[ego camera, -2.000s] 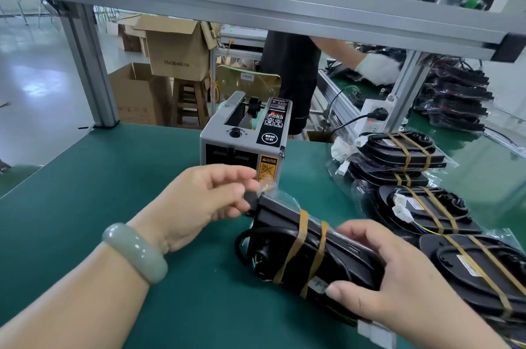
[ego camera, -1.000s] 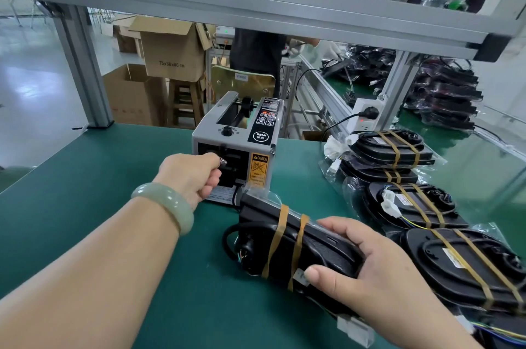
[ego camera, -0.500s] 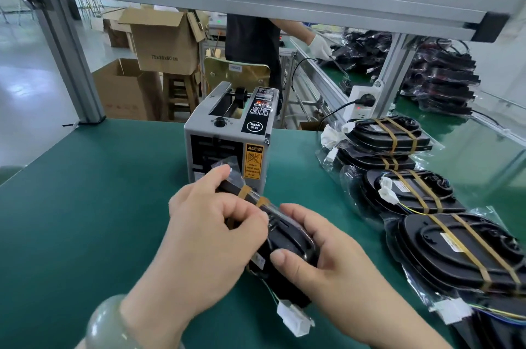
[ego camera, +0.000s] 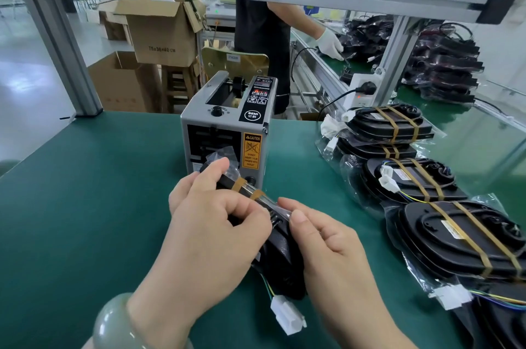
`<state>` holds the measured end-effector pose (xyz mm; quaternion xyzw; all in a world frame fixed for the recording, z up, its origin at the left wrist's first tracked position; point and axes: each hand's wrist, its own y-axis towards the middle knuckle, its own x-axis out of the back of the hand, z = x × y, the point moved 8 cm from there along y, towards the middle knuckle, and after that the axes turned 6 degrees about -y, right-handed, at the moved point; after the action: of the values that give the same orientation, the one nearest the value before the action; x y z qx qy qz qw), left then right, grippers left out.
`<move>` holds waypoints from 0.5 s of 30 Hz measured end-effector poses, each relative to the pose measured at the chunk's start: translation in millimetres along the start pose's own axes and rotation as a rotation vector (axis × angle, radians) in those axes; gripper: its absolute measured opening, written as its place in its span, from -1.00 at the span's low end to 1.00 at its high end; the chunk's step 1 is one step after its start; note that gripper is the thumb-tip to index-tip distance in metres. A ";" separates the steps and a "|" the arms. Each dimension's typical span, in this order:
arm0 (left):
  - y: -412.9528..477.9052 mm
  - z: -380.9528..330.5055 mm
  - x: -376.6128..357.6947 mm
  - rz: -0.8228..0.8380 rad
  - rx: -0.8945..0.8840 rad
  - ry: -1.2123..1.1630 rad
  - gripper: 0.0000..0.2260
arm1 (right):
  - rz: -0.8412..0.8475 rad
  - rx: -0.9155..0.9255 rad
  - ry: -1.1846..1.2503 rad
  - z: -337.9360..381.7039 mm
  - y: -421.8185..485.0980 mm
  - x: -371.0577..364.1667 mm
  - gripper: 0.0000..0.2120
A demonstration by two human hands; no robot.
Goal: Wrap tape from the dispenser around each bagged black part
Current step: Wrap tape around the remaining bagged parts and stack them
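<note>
From the head camera, a second earlier the bagged black part [ego camera: 281,260] had lain flat on the table [ego camera: 85,192] under the right grip [ego camera: 327,246] while the left grip [ego camera: 216,234] reached to the mouth of the tape dispenser [ego camera: 227,132]. Now we saw both on the part, which had been tipped up onto its narrow edge.

The left grip was curled round the part's upper edge, its forefinger laid along the far end. The right grip pinched the same edge from the other side, thumb on top. We could not tell whether a fresh strip of tape lay under the fingers.

The part's long axis ran from us toward the dispenser. Its far end was raised, pointing at the dispenser's front just beside the caution label. Its near end was low, close to the table.

The part was black and sheathed in a clear bag that crinkled loose at the far end. Two brown tape bands [ego camera: 239,184] crossed its top edge side by side. Thin wires trailed from the near end to a white connector [ego camera: 287,317] above the table.

To the right lay a row of finished taped parts [ego camera: 455,237], each with two brown bands.
</note>
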<state>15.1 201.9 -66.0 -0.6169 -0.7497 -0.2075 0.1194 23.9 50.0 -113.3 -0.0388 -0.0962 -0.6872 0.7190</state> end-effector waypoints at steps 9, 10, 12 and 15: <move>-5.0 -1.3 -8.0 -0.030 -0.003 -0.030 -0.85 | -0.028 0.007 -0.024 3.7 -1.4 0.0 -0.71; -5.2 -1.6 -8.2 -0.034 -0.005 -0.028 -0.85 | -0.032 0.006 -0.027 3.6 -1.4 0.3 -0.71; -5.6 -3.2 -8.8 -0.044 -0.014 -0.025 -0.85 | -0.039 0.002 -0.029 3.3 -1.3 0.8 -0.70; -6.3 -5.0 -11.2 -0.063 -0.032 -0.027 -0.86 | -0.043 -0.001 -0.038 4.1 -0.8 0.8 -0.67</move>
<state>11.0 188.9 -67.5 -0.5976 -0.7669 -0.2148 0.0931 22.8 49.9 -109.1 -0.0503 -0.1104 -0.7016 0.7021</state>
